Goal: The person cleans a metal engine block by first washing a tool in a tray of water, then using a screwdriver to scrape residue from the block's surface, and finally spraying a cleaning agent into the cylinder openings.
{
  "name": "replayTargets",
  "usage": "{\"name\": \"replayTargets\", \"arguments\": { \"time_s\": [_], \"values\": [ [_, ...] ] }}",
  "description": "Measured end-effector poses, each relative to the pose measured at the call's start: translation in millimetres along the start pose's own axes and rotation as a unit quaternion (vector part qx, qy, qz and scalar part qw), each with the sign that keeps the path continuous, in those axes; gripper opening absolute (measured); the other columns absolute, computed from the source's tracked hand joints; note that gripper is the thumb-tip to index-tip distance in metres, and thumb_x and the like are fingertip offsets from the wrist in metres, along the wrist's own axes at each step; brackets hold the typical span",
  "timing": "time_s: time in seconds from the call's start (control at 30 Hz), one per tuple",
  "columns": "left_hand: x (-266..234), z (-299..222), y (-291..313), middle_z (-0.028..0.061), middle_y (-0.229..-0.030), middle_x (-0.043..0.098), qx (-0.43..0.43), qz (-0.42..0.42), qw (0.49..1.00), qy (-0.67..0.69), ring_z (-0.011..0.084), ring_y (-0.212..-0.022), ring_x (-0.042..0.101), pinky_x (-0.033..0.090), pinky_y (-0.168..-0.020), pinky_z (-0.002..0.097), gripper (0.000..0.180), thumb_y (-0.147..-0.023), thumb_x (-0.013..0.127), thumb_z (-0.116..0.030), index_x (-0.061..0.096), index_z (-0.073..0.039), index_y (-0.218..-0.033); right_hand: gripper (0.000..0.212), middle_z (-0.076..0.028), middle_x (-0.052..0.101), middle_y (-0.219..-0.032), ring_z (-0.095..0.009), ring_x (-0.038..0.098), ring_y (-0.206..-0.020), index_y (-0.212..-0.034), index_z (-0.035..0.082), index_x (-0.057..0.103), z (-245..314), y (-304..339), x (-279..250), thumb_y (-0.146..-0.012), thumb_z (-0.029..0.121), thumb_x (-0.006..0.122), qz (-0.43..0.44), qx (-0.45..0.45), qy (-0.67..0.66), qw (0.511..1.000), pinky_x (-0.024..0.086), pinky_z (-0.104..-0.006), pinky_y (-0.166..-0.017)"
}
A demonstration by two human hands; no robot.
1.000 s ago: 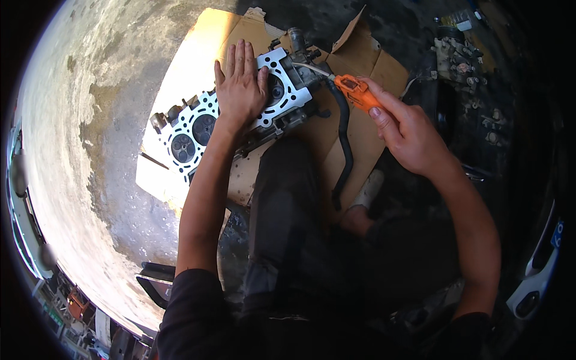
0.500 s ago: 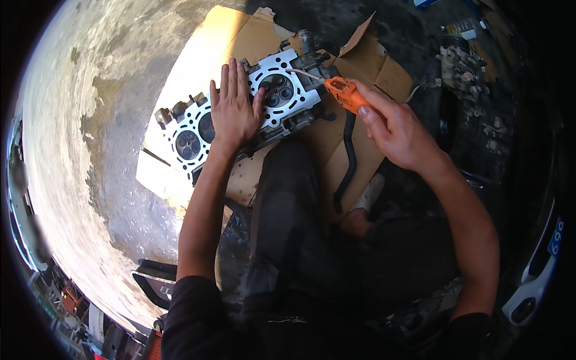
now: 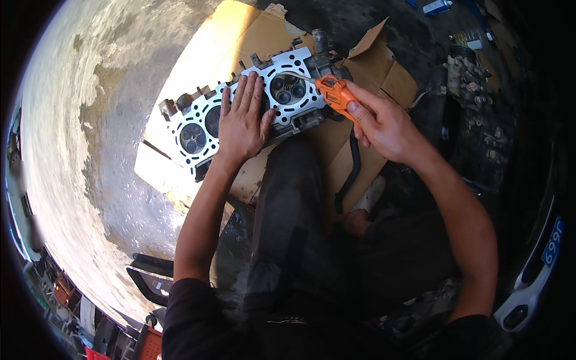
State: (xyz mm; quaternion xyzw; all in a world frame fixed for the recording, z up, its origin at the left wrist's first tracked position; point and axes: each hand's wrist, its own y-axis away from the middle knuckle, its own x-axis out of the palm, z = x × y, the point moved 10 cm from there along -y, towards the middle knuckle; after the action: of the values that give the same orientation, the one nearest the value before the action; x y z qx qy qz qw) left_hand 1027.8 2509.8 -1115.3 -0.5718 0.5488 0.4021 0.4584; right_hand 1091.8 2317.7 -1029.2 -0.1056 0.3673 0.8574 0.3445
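Observation:
A metal cylinder head with round combustion chambers lies with its flat, pale face up. Pressed flat across its middle is my left hand, fingers extended, hiding part of the chambers below. My right hand wraps around an orange air blow gun at the right end of the head. The gun's thin bent nozzle points left over the rightmost chamber, its tip close to the face; whether it touches I cannot tell.
Flattened cardboard lies under the cylinder head, with a black hose on it near my foot. Greasy engine parts stand on the right. A blue and white can lies at the far right. A dark-framed item sits lower left.
The blow gun and its nozzle have moved left along the cylinder head, over the rightmost chamber. My left hand stays flat on the face. The whole view has shifted slightly.

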Motion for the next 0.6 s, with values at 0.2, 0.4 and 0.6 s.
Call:
{"name": "replayTargets", "arguments": {
  "time_s": [0.2,0.4,0.6],
  "values": [
    [1,-1,35,0.0189,-0.159,0.027,-0.002,0.027,0.999,0.027,0.0304,-0.149,0.023,0.013,-0.121,0.0469,0.065,-0.1,0.039,-0.036,0.028,0.002,-0.151,0.048,-0.001,0.053,-0.067,-0.007,0.049,-0.057,-0.15,0.004,0.036,6,0,12,-0.107,0.023,0.043,0.011,-0.033,-0.025,0.999,0.045,-0.0234,-0.057],
    [0,16,52,0.0205,-0.159,0.023,-0.065,0.032,0.997,-0.013,0.0327,-0.15,0.019,0.011,-0.12,0.0494,0.069,-0.1,0.042,-0.039,0.025,0.005,-0.151,0.048,-0.001,0.053,-0.068,-0.007,0.049,-0.057,-0.15,0.004,0.036,13,-4,18,-0.107,0.024,0.042,0.029,-0.027,-0.013,0.999,0.045,-0.0236,-0.056],
    [-2,19,56,0.0214,-0.159,0.024,-0.083,0.007,0.996,-0.01,0.0336,-0.149,0.02,0.011,-0.12,0.0498,0.072,-0.099,0.044,-0.04,0.024,0.006,-0.151,0.048,-0.001,0.053,-0.068,-0.007,0.05,-0.057,-0.15,0.004,0.035,20,-8,35,-0.106,0.022,0.043,0.044,-0.024,-0.047,0.998,0.045,-0.0238,-0.056]
  ]
}}
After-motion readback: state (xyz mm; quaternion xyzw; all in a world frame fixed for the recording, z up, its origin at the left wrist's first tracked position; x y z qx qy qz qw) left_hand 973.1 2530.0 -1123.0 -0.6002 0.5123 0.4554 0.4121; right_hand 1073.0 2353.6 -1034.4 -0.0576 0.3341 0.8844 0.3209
